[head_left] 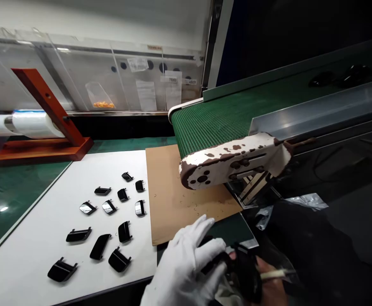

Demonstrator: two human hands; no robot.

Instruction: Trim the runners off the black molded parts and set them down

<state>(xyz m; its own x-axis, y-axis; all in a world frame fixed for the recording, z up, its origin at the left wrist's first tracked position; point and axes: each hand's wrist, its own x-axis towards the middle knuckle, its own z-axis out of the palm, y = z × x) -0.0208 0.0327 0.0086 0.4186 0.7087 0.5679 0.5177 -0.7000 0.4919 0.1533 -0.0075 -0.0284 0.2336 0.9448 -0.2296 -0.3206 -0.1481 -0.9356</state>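
My left hand [189,263], in a white glove, is closed around one end of a glossy black part [248,274] at the bottom of the head view. Bare-skinned, my right hand [270,282] is behind and beside that part, its fingers partly hidden and blurred. A thin pale stick-like tool [273,274] runs across the right fingers; its kind cannot be made out. Left of the hands, several small glossy black plastic pieces [100,246] with little prongs lie spread on a white sheet [46,238].
A green conveyor belt [211,119] ends above brown cardboard [163,204]; its roller bracket [230,161] has chipped paint. Dark parts [342,76] sit on the belt. An orange stand [46,106] holds a plastic film roll [36,124]. Clear bins [103,80] line the back.
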